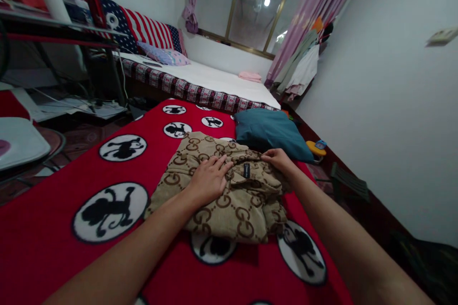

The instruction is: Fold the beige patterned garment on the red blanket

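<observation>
Tan garment [239, 196] | label [246, 170] illegible | left hand [211, 178] atop | right hand [279, 159]: grip unclear

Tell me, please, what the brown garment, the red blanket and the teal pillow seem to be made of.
Brown garment: soft, mostly matte cloth, perhaps cotton; it lies in loose creases.
Red blanket: probably fleece or plush, without gloss; its round pictures have soft-looking edges.
Teal pillow: plain fabric cover, fairly smooth, with slight wrinkles; the exact fibre and the filling cannot be told.

Brown-patterned tan garment [236, 198], seemingly folded, on red blanket [46, 214]
</observation>
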Available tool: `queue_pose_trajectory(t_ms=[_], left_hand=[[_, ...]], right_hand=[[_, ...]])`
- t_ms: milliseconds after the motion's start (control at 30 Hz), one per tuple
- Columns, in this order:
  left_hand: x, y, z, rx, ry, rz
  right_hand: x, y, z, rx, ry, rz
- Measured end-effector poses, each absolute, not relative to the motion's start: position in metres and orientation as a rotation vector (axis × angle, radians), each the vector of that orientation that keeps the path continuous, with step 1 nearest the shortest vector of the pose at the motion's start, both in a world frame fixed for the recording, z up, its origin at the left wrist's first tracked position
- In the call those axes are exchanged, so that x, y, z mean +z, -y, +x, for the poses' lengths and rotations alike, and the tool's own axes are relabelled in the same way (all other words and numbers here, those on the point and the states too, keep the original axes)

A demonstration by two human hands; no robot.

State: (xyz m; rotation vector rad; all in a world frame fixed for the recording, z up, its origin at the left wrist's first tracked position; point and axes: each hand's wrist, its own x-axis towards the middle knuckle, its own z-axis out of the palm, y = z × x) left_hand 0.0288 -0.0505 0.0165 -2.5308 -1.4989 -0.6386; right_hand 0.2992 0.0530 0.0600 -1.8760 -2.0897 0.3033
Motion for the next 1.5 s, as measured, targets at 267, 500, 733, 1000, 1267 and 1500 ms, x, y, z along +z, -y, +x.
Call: queue_pose_trajectory(t_ms=[267,500,733,1000,1267,1500], left_hand=[[0.019,0.049,0.028,-0.684,1.516,-2.529],[0.024,0.05,0.026,-0.76,1.495,-2.575],[0.025,0.049,0.018,-0.992,1.196,-2.793],[0.024,0.046,0.016,-1.096,0.965,-3.034],[0.031,0.054,0.017,-1.157,0.962,-3.056],[0.035,0.059,0.021,-1.121,1.096,-2.992]], right_hand=[[0.07,0.003,0.278,0.159,1.979,-1.546],[0.072,0.074,0.249,0.274,2.365,-1.284],[0.041,0.085,0.231,-0.243,2.222,-1.144],[0.069,0.096,0.255,0.184,2.403,-1.019],[0.082,0.097,0.275,0.425,2.474,-1.549],[0.052,0.098,0.231,-0.248,2.242,-1.972]])
